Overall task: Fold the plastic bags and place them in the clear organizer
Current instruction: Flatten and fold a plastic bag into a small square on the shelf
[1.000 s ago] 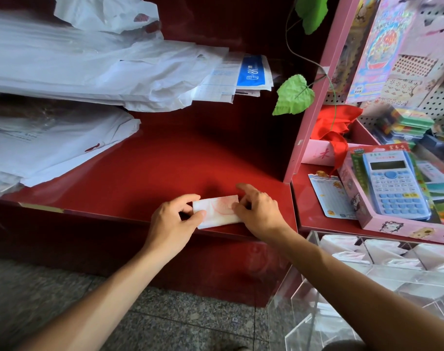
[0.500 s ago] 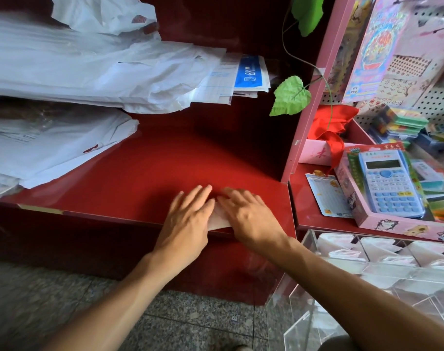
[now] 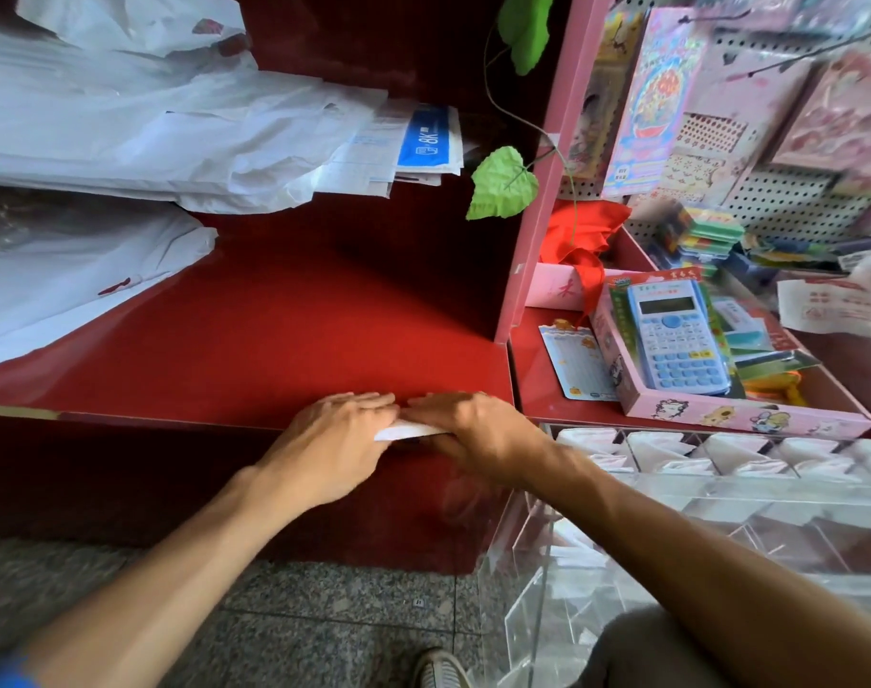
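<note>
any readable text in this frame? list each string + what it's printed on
"8K": on the blue-and-white paper pack label, rotated sideways, in the stack at the back of the red shelf.
Small print beside it: too blurred to read.
Red characters on the pink calculator box: too blurred to read.
Blue-and-white calculator key legends: too small.
Yellow-and-white card, pink hanging sticker packs: print unreadable.

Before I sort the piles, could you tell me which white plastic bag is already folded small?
The folded bag under both hands at the red counter's front edge; the bag stacks at the back lie unfolded.
</note>
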